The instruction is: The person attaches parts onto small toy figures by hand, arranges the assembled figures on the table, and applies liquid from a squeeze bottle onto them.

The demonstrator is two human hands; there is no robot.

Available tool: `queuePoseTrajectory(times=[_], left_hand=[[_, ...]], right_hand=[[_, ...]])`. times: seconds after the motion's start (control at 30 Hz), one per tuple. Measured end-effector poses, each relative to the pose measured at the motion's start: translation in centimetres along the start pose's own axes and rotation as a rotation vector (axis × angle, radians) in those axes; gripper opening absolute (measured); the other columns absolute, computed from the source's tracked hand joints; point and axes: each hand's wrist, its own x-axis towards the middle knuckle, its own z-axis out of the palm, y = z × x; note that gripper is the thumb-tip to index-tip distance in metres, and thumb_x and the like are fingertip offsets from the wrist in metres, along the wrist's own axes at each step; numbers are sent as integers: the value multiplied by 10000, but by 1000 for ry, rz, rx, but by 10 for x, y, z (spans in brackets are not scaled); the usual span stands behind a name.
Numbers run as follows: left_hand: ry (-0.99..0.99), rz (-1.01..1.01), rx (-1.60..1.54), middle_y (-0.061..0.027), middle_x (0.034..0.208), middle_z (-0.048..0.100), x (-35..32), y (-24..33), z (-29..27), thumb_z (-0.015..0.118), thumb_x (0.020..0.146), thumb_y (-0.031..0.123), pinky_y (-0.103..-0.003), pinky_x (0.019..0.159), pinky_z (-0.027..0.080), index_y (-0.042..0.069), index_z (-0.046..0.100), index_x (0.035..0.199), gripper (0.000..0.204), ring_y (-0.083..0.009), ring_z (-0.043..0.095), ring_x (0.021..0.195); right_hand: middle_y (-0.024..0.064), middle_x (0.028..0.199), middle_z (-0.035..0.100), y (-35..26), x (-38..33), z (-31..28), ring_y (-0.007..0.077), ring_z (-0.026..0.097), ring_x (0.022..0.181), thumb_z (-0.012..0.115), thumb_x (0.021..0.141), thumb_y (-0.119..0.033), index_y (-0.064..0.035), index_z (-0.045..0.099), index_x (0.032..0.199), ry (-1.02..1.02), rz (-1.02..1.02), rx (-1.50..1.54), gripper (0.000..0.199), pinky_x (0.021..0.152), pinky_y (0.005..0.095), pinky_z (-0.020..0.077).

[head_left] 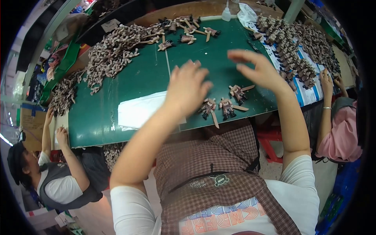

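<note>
My left hand (187,88) hovers above the middle of the green table (135,80), fingers spread and a little blurred, with nothing visible in them. To its right, my right hand (260,70) is also raised over the table, thumb apart from the fingers, nothing between them. Below and between the hands lie three small toy figures near the front edge: a left figure (208,107), a middle figure (227,108) and a right figure (237,93). Each has a flat tan blade-shaped piece at its side. Partly behind my left forearm lies a white sheet (141,110).
A large heap of small figure parts (113,53) covers the back left. Several figures with tan pieces (187,38) lie at the back. Rows of figures (293,58) stand at the right. Co-workers sit on both sides. A small white bottle (226,14) stands at the far edge.
</note>
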Motion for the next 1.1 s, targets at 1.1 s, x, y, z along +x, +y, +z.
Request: queuePoseTrajectory(times=[1.1], left_hand=[[184, -27, -14, -144, 1263, 569, 102, -87, 18, 712, 817, 286, -466, 1002, 414, 76, 566, 1220, 477, -322, 508, 1196]], right_hand=[[46, 852, 672, 33, 31, 23, 96, 577, 644, 617, 904, -96, -36, 696, 1037, 299, 74, 16, 166, 606, 236, 467]])
